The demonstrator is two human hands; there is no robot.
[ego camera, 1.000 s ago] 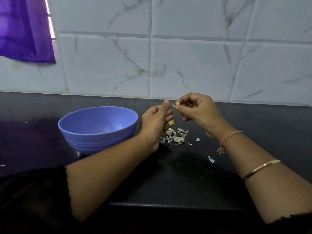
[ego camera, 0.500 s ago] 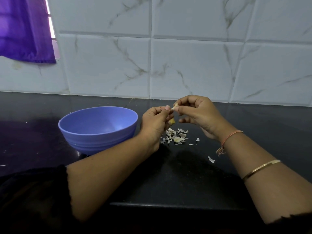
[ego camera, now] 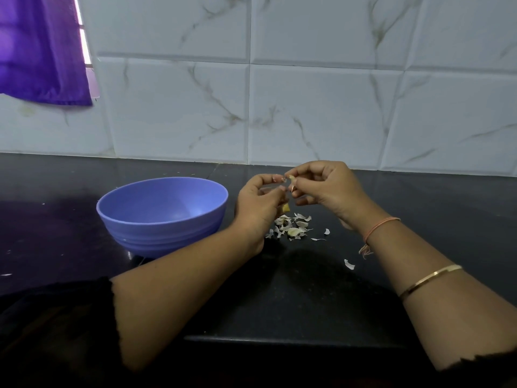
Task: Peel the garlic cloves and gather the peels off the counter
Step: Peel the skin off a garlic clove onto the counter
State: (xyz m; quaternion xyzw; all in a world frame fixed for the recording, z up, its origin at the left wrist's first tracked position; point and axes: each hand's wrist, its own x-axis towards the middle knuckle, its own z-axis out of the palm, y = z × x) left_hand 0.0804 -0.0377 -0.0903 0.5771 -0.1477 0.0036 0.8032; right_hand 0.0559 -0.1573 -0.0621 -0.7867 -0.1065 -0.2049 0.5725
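My two hands meet above the black counter (ego camera: 307,298). My right hand (ego camera: 324,189) pinches a small pale garlic clove (ego camera: 291,179) between thumb and fingers. My left hand (ego camera: 258,204) has its fingertips on the same clove from the left, and a yellowish clove piece (ego camera: 286,209) shows under its curled lower fingers. Below the hands lies a small heap of whitish peels (ego camera: 292,228). Loose peel flakes (ego camera: 349,264) lie to the right of the heap. A blue bowl (ego camera: 162,214) stands left of my left hand; the part of its inside that I see holds nothing.
A white marbled tile wall (ego camera: 307,107) backs the counter. A purple cloth (ego camera: 42,51) hangs at the upper left. The counter's front edge (ego camera: 293,340) runs below my forearms. A tiny white flake (ego camera: 6,274) lies at the far left.
My left hand's fingertips have closed in on the clove in my right hand, and both hands have shifted slightly while working at it. The bowl and peel heap have not moved.
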